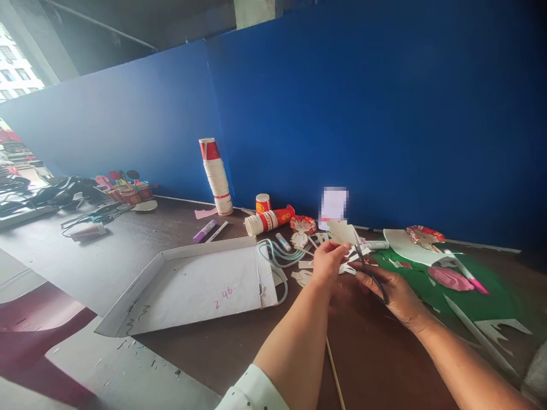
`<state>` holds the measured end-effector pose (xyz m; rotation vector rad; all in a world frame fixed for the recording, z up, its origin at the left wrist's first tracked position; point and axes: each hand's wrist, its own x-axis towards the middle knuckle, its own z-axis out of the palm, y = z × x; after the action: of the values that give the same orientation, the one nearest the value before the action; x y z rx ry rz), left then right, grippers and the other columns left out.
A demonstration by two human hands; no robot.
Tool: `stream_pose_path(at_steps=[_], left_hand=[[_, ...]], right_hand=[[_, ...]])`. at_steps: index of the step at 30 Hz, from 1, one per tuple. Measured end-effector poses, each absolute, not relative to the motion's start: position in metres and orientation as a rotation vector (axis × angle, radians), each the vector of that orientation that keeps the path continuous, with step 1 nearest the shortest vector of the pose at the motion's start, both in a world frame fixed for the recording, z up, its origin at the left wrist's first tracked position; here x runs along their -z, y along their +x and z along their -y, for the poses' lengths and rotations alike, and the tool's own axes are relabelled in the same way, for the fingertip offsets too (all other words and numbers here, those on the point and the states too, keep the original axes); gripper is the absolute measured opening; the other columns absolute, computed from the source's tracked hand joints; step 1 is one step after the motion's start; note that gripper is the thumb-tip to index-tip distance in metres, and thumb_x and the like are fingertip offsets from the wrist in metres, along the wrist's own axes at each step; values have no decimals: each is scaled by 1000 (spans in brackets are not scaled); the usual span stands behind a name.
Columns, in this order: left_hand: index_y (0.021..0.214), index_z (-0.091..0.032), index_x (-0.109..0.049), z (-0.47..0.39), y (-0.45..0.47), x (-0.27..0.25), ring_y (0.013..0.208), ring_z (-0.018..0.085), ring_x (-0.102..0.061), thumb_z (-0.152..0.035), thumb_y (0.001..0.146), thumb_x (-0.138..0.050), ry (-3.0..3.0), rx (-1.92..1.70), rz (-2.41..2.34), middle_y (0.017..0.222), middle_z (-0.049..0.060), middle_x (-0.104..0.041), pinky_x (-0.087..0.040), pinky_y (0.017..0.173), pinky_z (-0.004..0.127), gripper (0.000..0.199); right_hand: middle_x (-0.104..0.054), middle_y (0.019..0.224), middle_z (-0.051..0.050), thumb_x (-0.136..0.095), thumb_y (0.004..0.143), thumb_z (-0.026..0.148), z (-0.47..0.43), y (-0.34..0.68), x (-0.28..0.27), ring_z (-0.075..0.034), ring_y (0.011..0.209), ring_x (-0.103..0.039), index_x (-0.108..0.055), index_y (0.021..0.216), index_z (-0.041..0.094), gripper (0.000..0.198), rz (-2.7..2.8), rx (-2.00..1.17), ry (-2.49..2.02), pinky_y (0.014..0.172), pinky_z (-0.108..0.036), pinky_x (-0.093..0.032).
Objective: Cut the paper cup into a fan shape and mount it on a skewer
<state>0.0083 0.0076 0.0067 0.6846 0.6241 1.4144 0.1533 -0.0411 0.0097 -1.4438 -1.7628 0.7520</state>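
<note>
My left hand (pixel 328 263) is closed on a pale piece of paper (pixel 342 231), pinching it near its lower edge above the table. In my right hand (pixel 395 293) is a pair of scissors (pixel 371 273) with dark handles, fingers wrapped round the grips. The blades point up and away, right beside the paper; whether they touch it I cannot tell. Cut paper scraps (pixel 304 277) lie on the brown table (pixel 363 364) below and around my hands.
A shallow white box lid (pixel 205 276) lies to the left. Behind are a tall stack of paper cups (pixel 217 179), cups lying sideways (pixel 269 221) and a purple glue stick (pixel 205 230). A green sheet (pixel 474 302) with paper and a pink marker (pixel 476 285) is at right. The blue partition (pixel 363 114) borders the table.
</note>
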Motion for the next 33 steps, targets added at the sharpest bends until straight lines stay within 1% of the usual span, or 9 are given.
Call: stream_pose_path(at_steps=[5,9,14,20,24,29,33], left_hand=[[64,-15,-53,-13,5,-7,59,6,-49,-34,45,-90,457,-1488,-561,61,-3,-54,-36,57,19,46],[66,-14,-55,-15,3,-7,58,5,-49,-31,44,-91,395,-1511,-512,65,-1,-58,-35,54,17,46],[71,-13,-58,-15,2,-6,56,5,-48,-29,46,-90,390,-1513,-507,68,1,-60,-35,53,18,43],[67,-13,-58,-11,3,-10,57,5,-49,-32,45,-91,440,-1473,-553,69,2,-61,-37,54,18,43],[62,-14,-56,-7,3,-11,57,5,-48,-35,44,-91,516,-1430,-599,62,0,-56,-37,54,18,44],[61,-15,-57,-7,5,-8,55,6,-47,-37,49,-88,621,-1380,-700,60,-1,-55,-37,55,20,40],[60,-16,-57,-9,6,-4,55,7,-48,-41,49,-86,699,-1357,-721,60,-1,-56,-38,57,22,40]], right_hand=[[-65,61,0,-63,75,63,41,150,-11,-22,66,-63,-76,104,27,48,1728,-761,-1459,63,-33,-52],[-65,61,0,-62,72,65,43,147,-15,-22,64,-63,-78,100,26,50,1711,-765,-1469,62,-33,-53],[-65,60,0,-61,73,66,43,147,-15,-21,62,-62,-78,101,27,50,1730,-738,-1477,60,-33,-53],[-63,60,1,-60,77,63,41,151,-10,-20,63,-61,-75,108,27,50,1776,-780,-1478,61,-32,-50],[-62,60,2,-60,79,60,40,151,-9,-20,64,-61,-74,111,26,48,1795,-813,-1480,62,-32,-48],[-63,61,2,-59,81,59,40,153,-9,-21,65,-61,-74,110,28,45,1786,-823,-1473,62,-33,-48],[-63,61,1,-60,81,59,41,153,-11,-21,64,-61,-75,107,28,43,1788,-835,-1456,60,-33,-48]])
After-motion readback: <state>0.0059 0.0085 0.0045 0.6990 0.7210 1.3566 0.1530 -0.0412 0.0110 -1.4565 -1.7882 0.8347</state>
